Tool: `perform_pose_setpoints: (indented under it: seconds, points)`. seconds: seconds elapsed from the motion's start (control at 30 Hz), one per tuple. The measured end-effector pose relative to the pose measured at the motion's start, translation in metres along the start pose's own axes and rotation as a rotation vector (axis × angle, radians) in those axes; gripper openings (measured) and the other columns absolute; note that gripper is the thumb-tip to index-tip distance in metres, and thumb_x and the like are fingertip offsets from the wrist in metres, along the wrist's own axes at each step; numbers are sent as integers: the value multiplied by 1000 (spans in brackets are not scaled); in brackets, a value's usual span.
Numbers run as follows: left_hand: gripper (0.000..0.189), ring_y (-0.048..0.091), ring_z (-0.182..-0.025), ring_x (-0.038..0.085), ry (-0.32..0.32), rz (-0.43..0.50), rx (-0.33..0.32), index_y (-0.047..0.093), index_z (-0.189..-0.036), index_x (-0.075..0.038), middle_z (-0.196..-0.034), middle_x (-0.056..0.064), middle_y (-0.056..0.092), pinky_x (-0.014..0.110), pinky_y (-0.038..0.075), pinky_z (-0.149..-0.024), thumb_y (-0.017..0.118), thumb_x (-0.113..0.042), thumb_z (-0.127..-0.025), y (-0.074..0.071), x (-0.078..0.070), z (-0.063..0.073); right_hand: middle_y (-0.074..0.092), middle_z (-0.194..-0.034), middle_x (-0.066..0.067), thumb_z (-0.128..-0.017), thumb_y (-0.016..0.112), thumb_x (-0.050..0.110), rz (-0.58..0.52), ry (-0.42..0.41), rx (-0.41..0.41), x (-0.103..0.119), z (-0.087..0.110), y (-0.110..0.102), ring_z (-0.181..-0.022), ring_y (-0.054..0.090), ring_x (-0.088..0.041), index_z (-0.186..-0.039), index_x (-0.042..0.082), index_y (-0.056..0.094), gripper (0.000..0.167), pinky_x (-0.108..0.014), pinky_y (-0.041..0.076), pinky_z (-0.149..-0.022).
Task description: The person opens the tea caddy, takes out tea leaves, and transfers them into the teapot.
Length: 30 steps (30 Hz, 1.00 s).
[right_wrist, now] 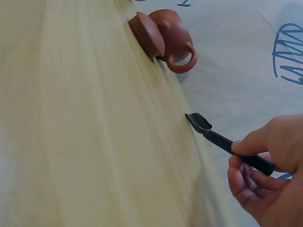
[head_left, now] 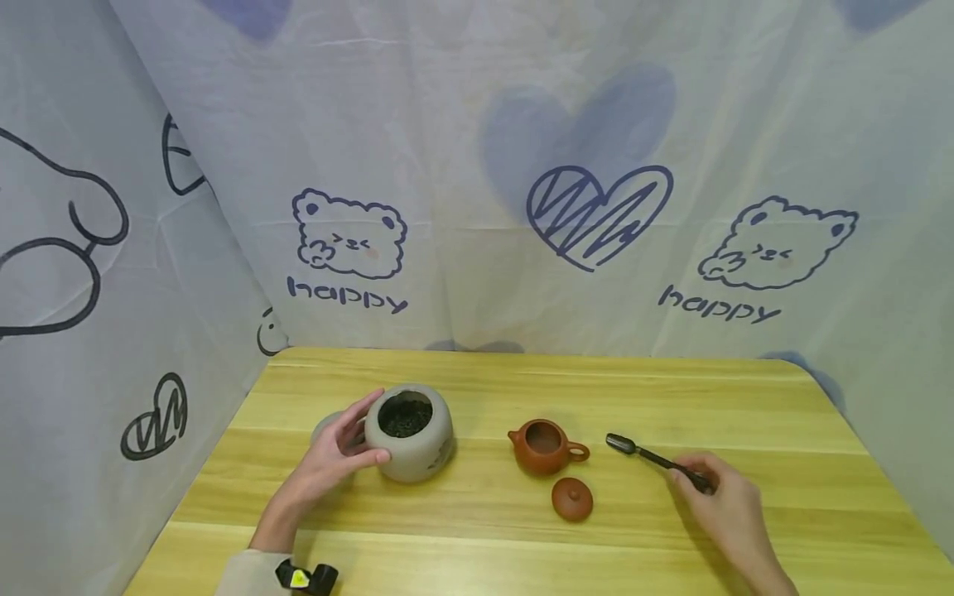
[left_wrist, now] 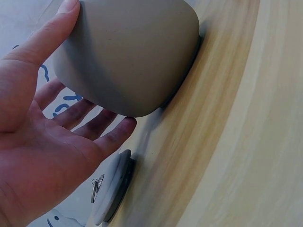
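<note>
My left hand (head_left: 334, 454) grips a round grey jar (head_left: 414, 454) from its left side, the thumb at the front and the fingers round the back. Dark loose tea leaves (head_left: 405, 416) lie inside its open mouth. In the left wrist view the palm stands off the jar wall (left_wrist: 128, 52). At the right, my right hand (head_left: 725, 507) pinches the dark handle of a tea scoop (head_left: 647, 455) between thumb and fingers. The scoop's bowl points left, toward a reddish-brown clay teapot (head_left: 538, 457) that stands uncovered. In the right wrist view the scoop bowl (right_wrist: 200, 122) shows no visible leaves.
The teapot's round lid (head_left: 572, 500) lies on the wooden table (head_left: 447, 546) in front of the pot. A grey jar lid (left_wrist: 113, 189) with a metal ring rests left of the jar, partly behind my left hand in the head view. Printed cloth (head_left: 462, 165) hangs behind the table.
</note>
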<state>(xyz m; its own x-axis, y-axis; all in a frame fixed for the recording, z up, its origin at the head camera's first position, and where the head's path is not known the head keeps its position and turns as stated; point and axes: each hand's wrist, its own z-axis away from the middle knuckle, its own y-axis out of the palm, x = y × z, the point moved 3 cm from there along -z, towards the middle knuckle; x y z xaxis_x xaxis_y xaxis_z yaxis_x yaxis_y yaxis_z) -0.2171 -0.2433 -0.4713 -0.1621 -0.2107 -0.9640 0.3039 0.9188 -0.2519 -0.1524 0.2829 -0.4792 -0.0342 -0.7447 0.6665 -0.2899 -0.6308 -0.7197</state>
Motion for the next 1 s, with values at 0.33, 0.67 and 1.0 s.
perform_pose_setpoints:
  seconds: [0.33, 0.67, 1.0]
  points:
    - [86, 28, -150, 41, -8, -4, -5, 31, -162, -18, -165, 17, 29, 51, 31, -117, 79, -8, -91, 1, 1, -1, 75, -99, -18, -93, 78, 13, -232, 16, -77, 13, -10, -3, -79, 65, 9, -106, 0, 72, 20, -9, 54, -69]
    - [87, 30, -149, 40, 3, 7, 0, 31, -163, -19, -165, 16, 29, 49, 34, -116, 79, -9, -91, 1, 1, 0, 75, -96, -11, -99, 70, 14, -530, -26, -120, 35, -16, -10, -83, 75, -8, -116, -6, 68, 26, -26, 61, -77]
    - [87, 30, -150, 38, 7, 13, 1, 31, -163, -20, -165, 15, 30, 48, 34, -116, 79, -8, -91, 3, 2, 1, 75, -97, -15, -102, 62, 3, -735, -115, -116, 58, -21, -7, -88, 76, -17, -118, -13, 65, 23, -30, 61, -79]
